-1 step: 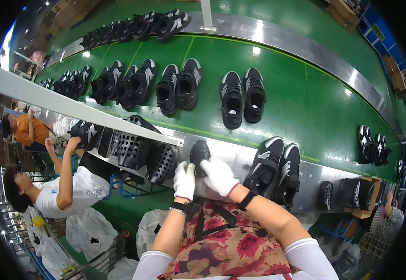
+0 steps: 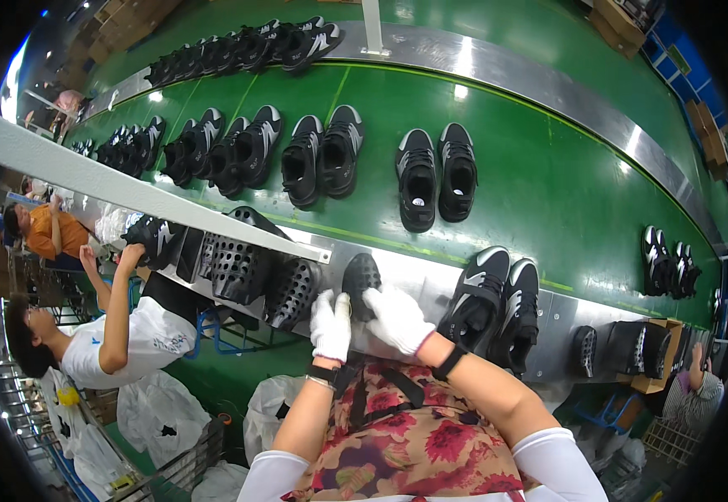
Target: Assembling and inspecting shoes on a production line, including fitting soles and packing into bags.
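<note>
Just in front of my body, a small dark perforated plastic shoe insert [image 2: 361,273] stands over the metal ledge, its rounded end pointing away from me. My right hand [image 2: 399,320], in a white knit glove, pinches its near right side. White-gloved too, my left hand [image 2: 330,325] closes against its lower left edge, fingers pointing forward. The insert's near end is partly hidden between the hands. Left of them lie nested stacks of black perforated inserts [image 2: 292,294]. To the right of my right hand rests a pair of black and grey sneakers [image 2: 474,293].
A green conveyor belt [image 2: 548,184] carries several pairs of sneakers [image 2: 417,180] beyond the ledge. A white metal bar [image 2: 155,197] slants in from the left, ending near my hands. A co-worker in white [image 2: 130,343] sits at left. More inserts [image 2: 584,350] and a carton [image 2: 663,356] are at right.
My right hand has shifted very slightly to the right and nearer. The insert stays almost in place between both hands, and the sneakers on the belt look practically unmoved.
</note>
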`<move>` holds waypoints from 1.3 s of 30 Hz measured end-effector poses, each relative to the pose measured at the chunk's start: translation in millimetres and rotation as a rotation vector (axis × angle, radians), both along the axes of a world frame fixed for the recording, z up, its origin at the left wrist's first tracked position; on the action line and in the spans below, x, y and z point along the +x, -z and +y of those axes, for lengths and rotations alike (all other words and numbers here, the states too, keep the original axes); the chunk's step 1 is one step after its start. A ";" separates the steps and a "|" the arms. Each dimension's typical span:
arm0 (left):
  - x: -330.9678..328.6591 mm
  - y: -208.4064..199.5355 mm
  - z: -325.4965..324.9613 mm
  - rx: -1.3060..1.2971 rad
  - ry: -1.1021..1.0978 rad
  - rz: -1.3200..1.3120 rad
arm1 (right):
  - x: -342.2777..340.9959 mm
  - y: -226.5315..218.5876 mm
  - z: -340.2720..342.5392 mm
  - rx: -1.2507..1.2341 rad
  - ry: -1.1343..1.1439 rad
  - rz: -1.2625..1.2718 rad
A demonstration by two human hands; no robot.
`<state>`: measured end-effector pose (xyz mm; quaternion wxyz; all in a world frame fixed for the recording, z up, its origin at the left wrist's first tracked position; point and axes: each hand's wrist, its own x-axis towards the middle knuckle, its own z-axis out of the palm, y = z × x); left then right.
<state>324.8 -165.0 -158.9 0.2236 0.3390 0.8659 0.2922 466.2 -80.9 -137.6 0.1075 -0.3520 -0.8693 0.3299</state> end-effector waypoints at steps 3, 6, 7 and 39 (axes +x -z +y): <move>8.4 -42.4 0.8 0.186 -0.043 -0.229 | 29.2 -43.9 2.3 -0.103 -0.084 0.075; 8.2 -69.8 5.8 0.352 -0.025 -0.718 | 53.1 -81.8 4.6 -0.152 -0.148 0.204; 7.7 -72.1 7.4 0.373 -0.063 -0.919 | 60.0 -80.6 4.1 -0.189 -0.136 0.208; 23.1 -58.8 21.4 0.487 -0.398 -1.445 | 88.6 -94.0 8.5 -0.463 -0.026 0.293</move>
